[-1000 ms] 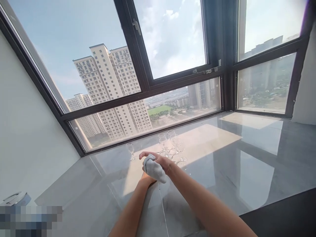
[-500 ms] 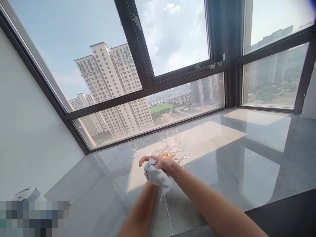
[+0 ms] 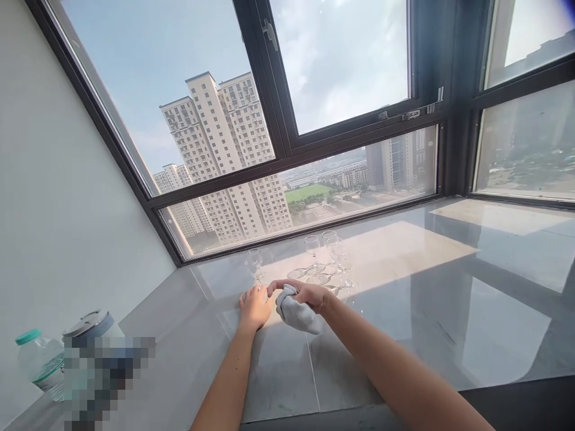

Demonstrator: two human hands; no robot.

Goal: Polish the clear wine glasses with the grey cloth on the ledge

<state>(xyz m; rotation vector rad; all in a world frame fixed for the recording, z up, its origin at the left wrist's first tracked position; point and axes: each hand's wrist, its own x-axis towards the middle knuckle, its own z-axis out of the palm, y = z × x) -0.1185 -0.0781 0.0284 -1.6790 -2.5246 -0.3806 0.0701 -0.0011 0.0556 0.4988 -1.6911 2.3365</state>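
Observation:
My right hand (image 3: 312,294) is closed on a bunched pale grey cloth (image 3: 297,312), which hangs below the palm, with the index finger stretched out to the left. To its left, my left hand (image 3: 255,306) is low over the counter, its fingers curled at the foot of a clear wine glass (image 3: 254,261). That glass overlaps another outline, so the two are hard to separate. The foot is mostly hidden by the fingers. Beyond my right hand several more clear stemmed glasses (image 3: 330,242) stand upright in a group, casting shadows.
The glossy grey tiled counter (image 3: 359,353) runs along a dark-framed window (image 3: 305,158). At the lower left are a clear bottle with a green cap (image 3: 40,362) and a lidded container (image 3: 92,323), partly pixelated. A white wall (image 3: 76,179) borders the left side.
My left hand has moved left from the glass group, bringing a wine glass beside the separate one. My right hand keeps the cloth. The view has shifted, bringing the green-capped bottle into sight.

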